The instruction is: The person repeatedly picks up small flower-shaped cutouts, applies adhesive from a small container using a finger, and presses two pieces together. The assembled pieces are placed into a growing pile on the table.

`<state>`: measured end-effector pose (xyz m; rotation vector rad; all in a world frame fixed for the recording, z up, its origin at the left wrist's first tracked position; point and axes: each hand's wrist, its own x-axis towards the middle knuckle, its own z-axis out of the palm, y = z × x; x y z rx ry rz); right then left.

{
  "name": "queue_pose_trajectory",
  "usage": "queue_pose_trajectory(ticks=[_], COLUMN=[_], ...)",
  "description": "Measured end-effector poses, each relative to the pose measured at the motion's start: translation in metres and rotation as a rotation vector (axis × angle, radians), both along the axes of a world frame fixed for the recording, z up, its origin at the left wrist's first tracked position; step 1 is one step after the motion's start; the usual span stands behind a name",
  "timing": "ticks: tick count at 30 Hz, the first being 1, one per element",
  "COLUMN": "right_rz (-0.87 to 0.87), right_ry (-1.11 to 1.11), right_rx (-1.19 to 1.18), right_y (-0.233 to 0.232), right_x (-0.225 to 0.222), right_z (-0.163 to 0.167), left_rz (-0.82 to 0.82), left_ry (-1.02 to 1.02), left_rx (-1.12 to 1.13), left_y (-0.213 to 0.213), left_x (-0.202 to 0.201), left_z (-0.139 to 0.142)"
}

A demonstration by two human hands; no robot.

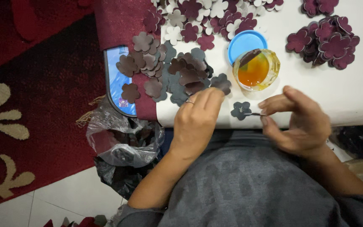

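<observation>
Landmark: glass jar of amber glue (256, 69), all places given relative to it.
Left hand (196, 120): below and left of the jar, fingers curled down, fingertips pressing a dark grey flower cutout (221, 82) at the edge of the pile; a ring shows on one finger.
Right hand (299, 122): below and right of the jar, thumb and forefinger pinched shut on a thin applicator stick (255, 114).
Work piece: single grey flower cutout (240, 110), flat on the white surface (353, 92) directly below the jar; stick tip touches it.
Step (judgement): glue is being dabbed onto the single flower; next move likely needs a second piece laid squarely on it.
Materials: cutouts look matte, leather-like or felt-like, five-petalled; brown and grey pile (177, 75) left of the jar, maroon stack (324, 42) to its right, maroon and cream pieces (206, 21) above.
Other: blue lid (242, 42) just behind the jar; crumpled plastic bag (122, 143) far lower left.
</observation>
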<state>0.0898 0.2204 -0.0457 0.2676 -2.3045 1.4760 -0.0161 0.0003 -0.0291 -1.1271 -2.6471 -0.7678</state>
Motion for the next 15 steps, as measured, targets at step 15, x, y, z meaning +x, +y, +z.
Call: queue_pose_trajectory(ticks=[15], right_rz=[0.095], right_ry=[-0.046], right_rx=[0.293], right_y=[-0.031], right_x=[-0.024], right_z=[0.006], left_rz=[0.085], left_ry=[-0.298], left_rx=[0.183], left_y=[-0.008], left_x=[0.005], left_z=[0.011])
